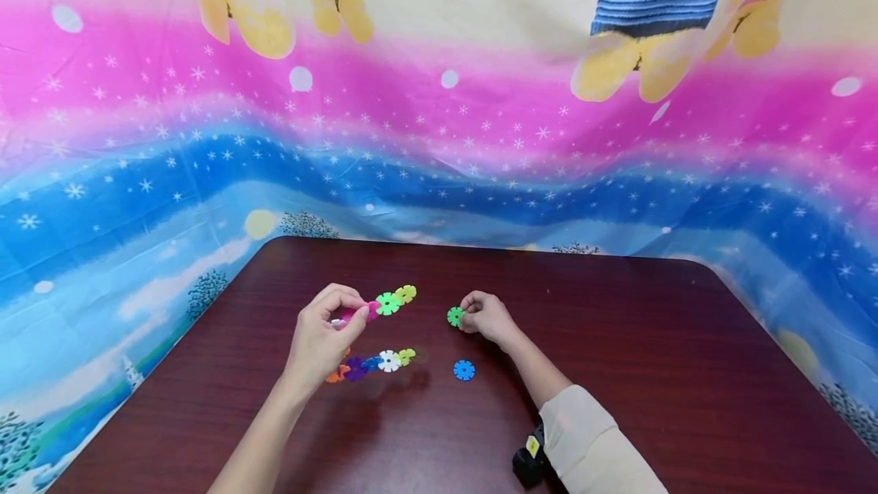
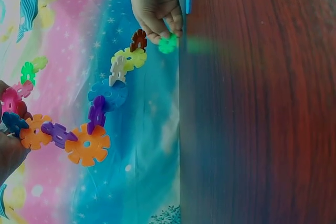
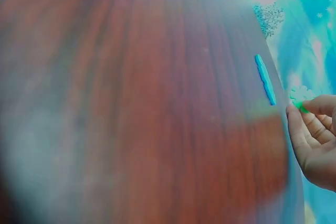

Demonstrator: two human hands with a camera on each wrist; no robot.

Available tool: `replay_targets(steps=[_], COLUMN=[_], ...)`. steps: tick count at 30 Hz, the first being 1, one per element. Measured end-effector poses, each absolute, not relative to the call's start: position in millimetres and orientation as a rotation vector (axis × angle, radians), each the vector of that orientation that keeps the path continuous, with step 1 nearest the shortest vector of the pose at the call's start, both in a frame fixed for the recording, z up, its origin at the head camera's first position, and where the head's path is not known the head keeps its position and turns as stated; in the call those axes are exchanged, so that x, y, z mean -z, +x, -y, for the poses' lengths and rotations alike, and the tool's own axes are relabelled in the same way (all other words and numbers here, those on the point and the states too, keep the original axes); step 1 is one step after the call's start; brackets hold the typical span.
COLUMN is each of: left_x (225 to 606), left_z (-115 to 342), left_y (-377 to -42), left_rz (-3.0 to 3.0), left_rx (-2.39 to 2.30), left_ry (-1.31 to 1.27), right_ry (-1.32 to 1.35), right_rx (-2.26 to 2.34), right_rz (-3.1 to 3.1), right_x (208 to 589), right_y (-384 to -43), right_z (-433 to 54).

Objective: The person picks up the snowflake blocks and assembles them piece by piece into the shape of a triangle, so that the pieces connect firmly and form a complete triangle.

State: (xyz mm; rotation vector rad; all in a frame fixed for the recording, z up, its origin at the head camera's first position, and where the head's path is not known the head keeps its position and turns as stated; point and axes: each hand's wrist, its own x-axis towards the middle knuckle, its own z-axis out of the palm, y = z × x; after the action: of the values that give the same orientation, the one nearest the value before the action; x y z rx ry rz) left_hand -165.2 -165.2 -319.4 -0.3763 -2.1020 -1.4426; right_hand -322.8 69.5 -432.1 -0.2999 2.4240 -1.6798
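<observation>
My left hand (image 1: 321, 330) pinches a chain of interlocked, notched plastic discs (image 1: 388, 303) above the table. In the left wrist view the chain bends round through pink, dark blue, orange (image 2: 87, 145), purple, blue, white, yellow and brown discs. One end is yellow-green and green, the other brown. To the right, apart from the chain, my right hand (image 1: 488, 319) pinches a single green notched disc (image 1: 454, 316) between thumb and fingers. Nearer me, a loose blue disc (image 1: 464, 370) lies flat on the table. My left fingers hide part of the chain.
The dark red-brown wooden table (image 1: 652, 372) has rounded far corners. A patterned cloth (image 1: 439, 120) hangs behind and beside it. A black device with a yellow label (image 1: 530, 460) is by my right sleeve (image 1: 590, 433).
</observation>
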Motion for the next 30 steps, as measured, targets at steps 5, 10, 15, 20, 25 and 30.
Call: replay_targets(steps=[5,10,15,20,25,30], left_x=[319,318,318,329,345,349], left_z=[162,159,156,156,158,157], left_y=[-166,-165,-166,-174,-186,-188], left_rz=[2.116,2.127,2.138,2.136,2.135,2.127], left_rx=[1.445,1.444,1.446,1.447,1.452,1.437], left_ry=[-0.396,-0.400,-0.400,-0.422,-0.450,-0.489], right_ry=[-0.324,-0.402,-0.459,-0.478,-0.445,-0.421], right_rx=[1.818,1.927,1.990,2.074,2.187,2.251], right_rz=[-2.355,-2.307,-2.258,-2.171,-2.034,-1.917], right_x=[420,401,385,372,360,351], right_y=[-316,-303,-289,-275,-262,-252], right_z=[-73,-76,-77,-76,-72,-68])
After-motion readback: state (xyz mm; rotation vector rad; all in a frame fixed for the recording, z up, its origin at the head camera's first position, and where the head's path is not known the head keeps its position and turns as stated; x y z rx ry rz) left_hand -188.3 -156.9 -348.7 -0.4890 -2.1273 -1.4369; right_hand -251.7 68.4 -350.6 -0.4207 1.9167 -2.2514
